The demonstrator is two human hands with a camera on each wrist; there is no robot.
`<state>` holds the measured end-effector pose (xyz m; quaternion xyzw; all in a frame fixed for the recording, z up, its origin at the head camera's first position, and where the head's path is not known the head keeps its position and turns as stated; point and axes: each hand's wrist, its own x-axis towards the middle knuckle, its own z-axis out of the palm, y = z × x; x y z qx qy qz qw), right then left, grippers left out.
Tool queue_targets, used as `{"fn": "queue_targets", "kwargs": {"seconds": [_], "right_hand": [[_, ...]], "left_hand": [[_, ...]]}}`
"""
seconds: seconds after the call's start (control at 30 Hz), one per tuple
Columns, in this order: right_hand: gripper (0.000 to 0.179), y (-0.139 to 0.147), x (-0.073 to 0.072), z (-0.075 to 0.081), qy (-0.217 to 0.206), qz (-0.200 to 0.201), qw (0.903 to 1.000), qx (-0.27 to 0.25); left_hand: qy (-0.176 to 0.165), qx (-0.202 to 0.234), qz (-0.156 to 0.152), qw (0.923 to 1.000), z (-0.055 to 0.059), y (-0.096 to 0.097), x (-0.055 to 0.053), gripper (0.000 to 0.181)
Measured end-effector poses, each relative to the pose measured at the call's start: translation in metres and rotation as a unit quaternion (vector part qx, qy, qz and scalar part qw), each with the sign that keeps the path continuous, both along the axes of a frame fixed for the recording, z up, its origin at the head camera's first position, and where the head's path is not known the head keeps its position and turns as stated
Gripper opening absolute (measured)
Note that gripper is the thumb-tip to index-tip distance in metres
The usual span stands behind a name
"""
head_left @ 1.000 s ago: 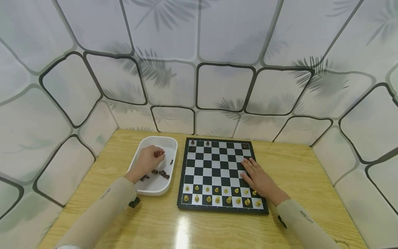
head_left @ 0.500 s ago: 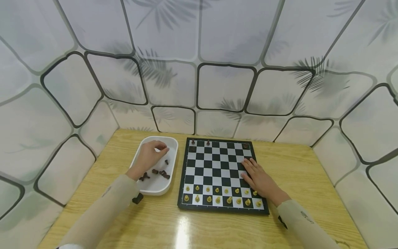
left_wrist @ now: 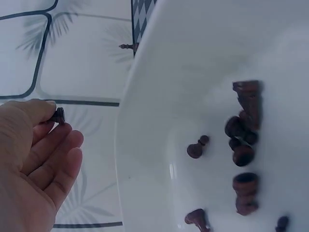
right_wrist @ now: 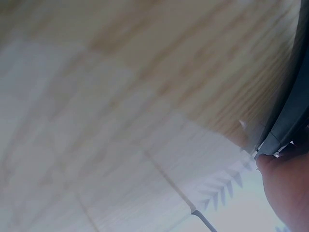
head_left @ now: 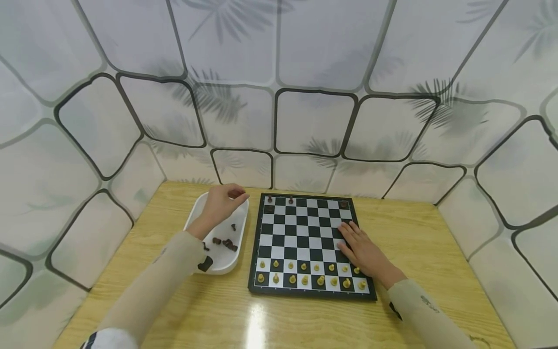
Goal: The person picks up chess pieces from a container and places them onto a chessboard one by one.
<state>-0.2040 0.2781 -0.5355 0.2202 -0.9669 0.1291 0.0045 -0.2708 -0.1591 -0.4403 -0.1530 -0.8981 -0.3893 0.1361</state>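
Head view: bare left grip (head_left: pixel 221 203) hovering over far right corner of white rounded plastic tray (head_left: pixel 222 267), pinching small dark reddish-brown chess piece (left_wrist: pixel 59 115) between thumb and index finger. Loose dark pieces (head_left: pixel 229 245) lying inside tray. Bare right grip (head_left: pixel 365 252) resting on right side of black-and-white checkered chessboard (head_left: pixel 296 232), fingers extended, thumb spread. Yellow chess pieces (head_left: pixel 320 280) standing in two near rows. Tray and chessboard sitting side by side on pale wooden tabletop (head_left: pixel 209 310).

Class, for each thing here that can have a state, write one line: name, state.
Chessboard, open flat
White tray, uncovered
Dark pieces in tray, lying loose
Far-left dark piece, upright
Yellow pieces, upright
Left hand, pinching a small dark piece
Right hand, resting on chessboard
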Motion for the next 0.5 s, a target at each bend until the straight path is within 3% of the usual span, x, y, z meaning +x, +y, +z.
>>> {"fn": "queue_targets", "kwargs": {"seconds": [0.23, 0.5], "right_hand": [[0.063, 0.0, -0.001, 0.0, 0.001, 0.001, 1.0, 0.004], [0.063, -0.001, 0.0, 0.002, -0.005, 0.001, 1.0, 0.0]], "left_hand": [[-0.007, -0.013, -0.021, 0.9997, 0.005, 0.019, -0.007, 0.019], [-0.077, 0.031, -0.064, 0.9944, 0.006, 0.047, -0.017, 0.019]]}}
